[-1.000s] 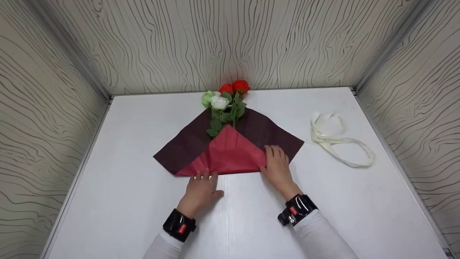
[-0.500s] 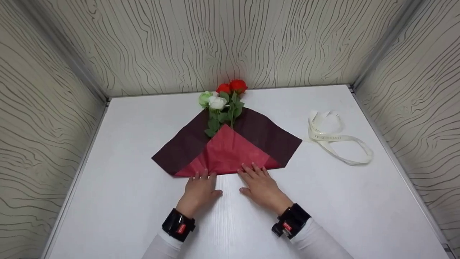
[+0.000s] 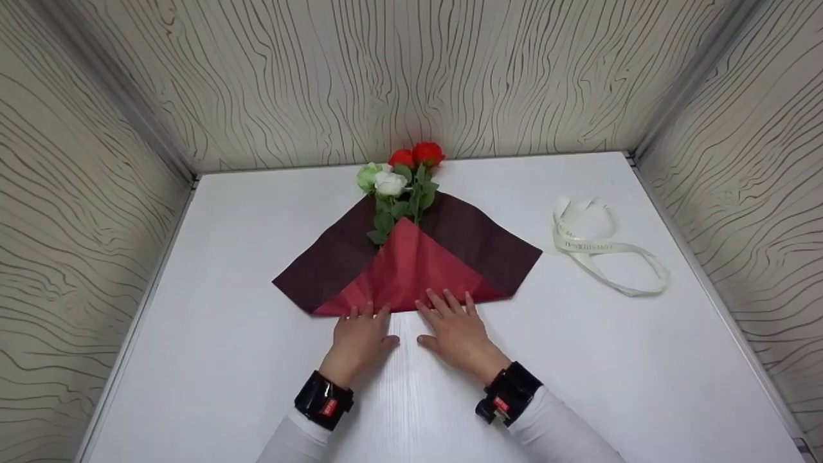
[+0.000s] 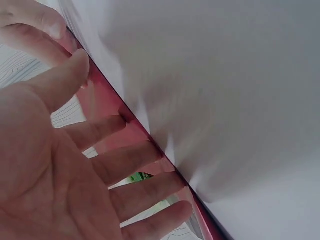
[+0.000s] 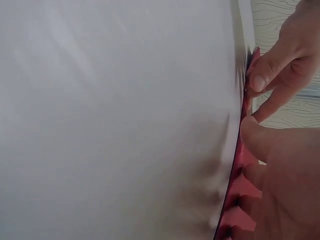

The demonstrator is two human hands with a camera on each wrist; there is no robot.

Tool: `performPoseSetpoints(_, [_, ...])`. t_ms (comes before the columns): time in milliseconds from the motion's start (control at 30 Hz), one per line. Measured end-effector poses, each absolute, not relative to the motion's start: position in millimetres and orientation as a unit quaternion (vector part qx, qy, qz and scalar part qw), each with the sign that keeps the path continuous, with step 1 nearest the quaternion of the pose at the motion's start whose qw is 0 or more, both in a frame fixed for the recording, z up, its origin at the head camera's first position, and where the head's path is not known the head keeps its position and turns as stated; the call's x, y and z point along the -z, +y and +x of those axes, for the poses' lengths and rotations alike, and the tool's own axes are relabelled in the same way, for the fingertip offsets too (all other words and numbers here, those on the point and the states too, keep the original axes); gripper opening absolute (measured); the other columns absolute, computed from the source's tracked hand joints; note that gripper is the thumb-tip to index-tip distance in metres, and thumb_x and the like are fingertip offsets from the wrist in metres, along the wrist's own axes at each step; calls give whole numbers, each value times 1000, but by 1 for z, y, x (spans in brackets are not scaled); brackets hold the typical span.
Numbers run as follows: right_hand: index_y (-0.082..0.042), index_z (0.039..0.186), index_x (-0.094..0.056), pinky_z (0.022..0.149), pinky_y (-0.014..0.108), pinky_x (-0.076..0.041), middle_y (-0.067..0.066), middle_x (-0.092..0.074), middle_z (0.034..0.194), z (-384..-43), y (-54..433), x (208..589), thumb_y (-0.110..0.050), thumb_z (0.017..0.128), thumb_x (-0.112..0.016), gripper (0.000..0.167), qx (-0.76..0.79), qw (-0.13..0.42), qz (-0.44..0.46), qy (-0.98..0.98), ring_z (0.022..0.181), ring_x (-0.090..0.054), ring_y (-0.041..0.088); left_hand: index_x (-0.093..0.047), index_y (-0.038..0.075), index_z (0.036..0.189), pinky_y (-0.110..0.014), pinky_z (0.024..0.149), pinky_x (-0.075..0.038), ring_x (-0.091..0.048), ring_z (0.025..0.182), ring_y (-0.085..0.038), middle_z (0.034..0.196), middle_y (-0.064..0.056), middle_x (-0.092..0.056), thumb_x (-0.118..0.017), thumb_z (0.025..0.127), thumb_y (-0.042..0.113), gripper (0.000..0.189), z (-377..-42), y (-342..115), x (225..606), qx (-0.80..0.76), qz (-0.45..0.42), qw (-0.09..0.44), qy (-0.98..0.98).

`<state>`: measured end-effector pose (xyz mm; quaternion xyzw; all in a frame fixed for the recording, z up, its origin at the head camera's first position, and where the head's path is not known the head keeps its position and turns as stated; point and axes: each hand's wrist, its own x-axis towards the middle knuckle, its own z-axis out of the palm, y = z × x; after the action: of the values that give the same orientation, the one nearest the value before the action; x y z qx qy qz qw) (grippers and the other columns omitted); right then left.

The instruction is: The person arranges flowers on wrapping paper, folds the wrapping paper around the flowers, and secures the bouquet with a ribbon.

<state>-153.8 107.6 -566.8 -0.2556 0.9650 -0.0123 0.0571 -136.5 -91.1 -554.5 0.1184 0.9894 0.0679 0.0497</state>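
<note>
A sheet of wrapping paper, dark maroon outside with a folded-up red flap (image 3: 411, 270), lies on the table around flower stems. Red roses (image 3: 427, 154), a white rose (image 3: 389, 184) and a pale green bloom (image 3: 369, 176) stick out at its top, with green leaves below them. My left hand (image 3: 359, 341) rests its spread fingertips on the fold along the paper's lower edge, left of centre. Right of centre, my right hand (image 3: 458, 334) lies with straight fingers on the same edge. In the left wrist view the fingers (image 4: 145, 195) lie along the red fold. The lower stems are hidden under the flap.
A loosely looped cream ribbon (image 3: 598, 247) with printed letters lies to the right of the paper. The white table (image 3: 212, 360) is enclosed by patterned panels (image 3: 398, 77) at the back and both sides.
My right hand has slid left along the paper's lower edge from the right corner to near the middle. The flap's centre now bulges up slightly. My left hand has barely moved.
</note>
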Motion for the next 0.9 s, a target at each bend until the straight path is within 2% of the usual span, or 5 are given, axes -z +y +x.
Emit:
performPoseSetpoints(300, [-27, 139, -30, 98, 60, -6, 1, -27, 143, -156, 112, 566, -59, 84, -40, 64, 5, 79, -239, 968, 129, -22, 29, -53, 14, 123, -55, 78, -40, -48, 105, -43, 116, -17, -54, -62, 75, 49, 59, -139, -91, 553, -62, 112, 46, 991])
performPoseSetpoints(667, [-16, 138, -33, 97, 61, -6, 1, -29, 142, -151, 133, 560, -60, 84, -40, 69, 20, 96, -203, 974, 129, -25, 26, -53, 17, 123, -55, 76, -40, -48, 106, -40, 115, -15, -54, -62, 76, 48, 58, -140, -94, 553, -77, 111, 69, 988])
performPoseSetpoints(900, [-11, 138, -31, 95, 64, -6, 4, -26, 143, -146, 160, 561, -55, 85, -43, 70, 53, 114, -168, 978, 131, -20, 24, -54, 16, 119, -52, 71, -42, -51, 102, -40, 110, -14, -57, -62, 76, 46, 53, -139, -97, 553, -87, 121, 53, 987])
